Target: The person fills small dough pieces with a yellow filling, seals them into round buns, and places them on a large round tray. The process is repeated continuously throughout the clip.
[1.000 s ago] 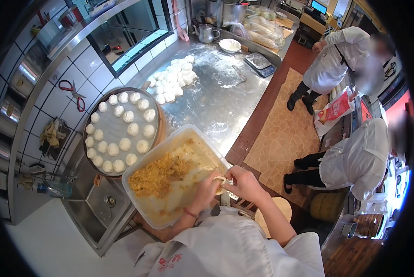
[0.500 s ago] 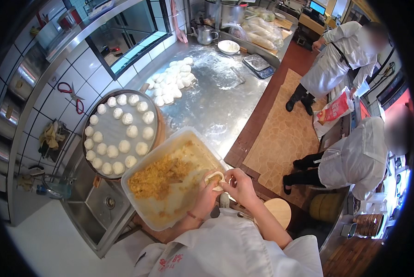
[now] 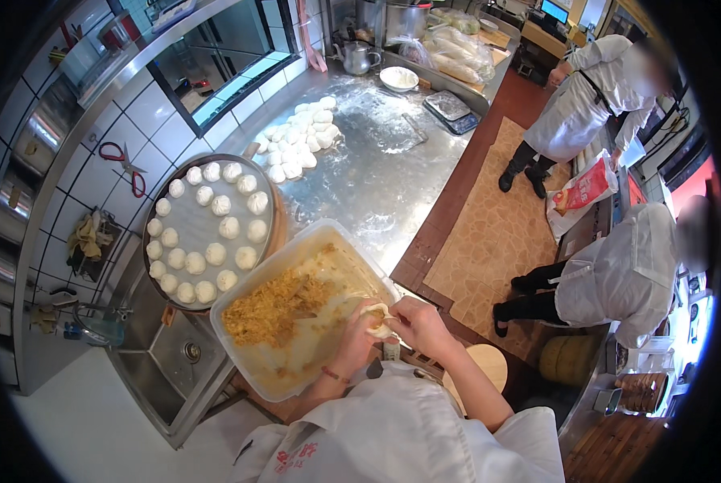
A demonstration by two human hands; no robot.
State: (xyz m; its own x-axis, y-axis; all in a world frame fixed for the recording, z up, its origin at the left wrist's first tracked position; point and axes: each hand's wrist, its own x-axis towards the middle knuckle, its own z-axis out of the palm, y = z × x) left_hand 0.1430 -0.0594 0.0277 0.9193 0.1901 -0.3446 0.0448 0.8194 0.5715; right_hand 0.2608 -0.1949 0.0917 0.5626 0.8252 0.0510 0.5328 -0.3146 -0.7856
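Note:
Over the right edge of a plastic tub (image 3: 252, 378), both my hands work on one filled bun (image 3: 379, 324) of white dough. My left hand (image 3: 357, 340) cups it from the left, fingers curled round it. With bent fingers my right hand (image 3: 418, 324) pinches the dough rim from the right. Some of the filling shows in the bun's opening. Yellow-brown filling (image 3: 268, 310) heaps at the tub's left side. Left of the tub, a round steamer tray (image 3: 203, 283) carries several pleated buns (image 3: 229, 228).
Floured dough pieces (image 3: 300, 141) lie on the metal worktop (image 3: 352, 193), with a white bowl (image 3: 398, 79) and a scale (image 3: 451, 111) farther back. A sink (image 3: 163, 370) is at lower left. Two people in white, one holding a sack (image 3: 583, 193), stand across the aisle at right.
My right fingers have shifted along the dough rim, and the bun's opening looks narrower. Both hands stay over the tub's right edge.

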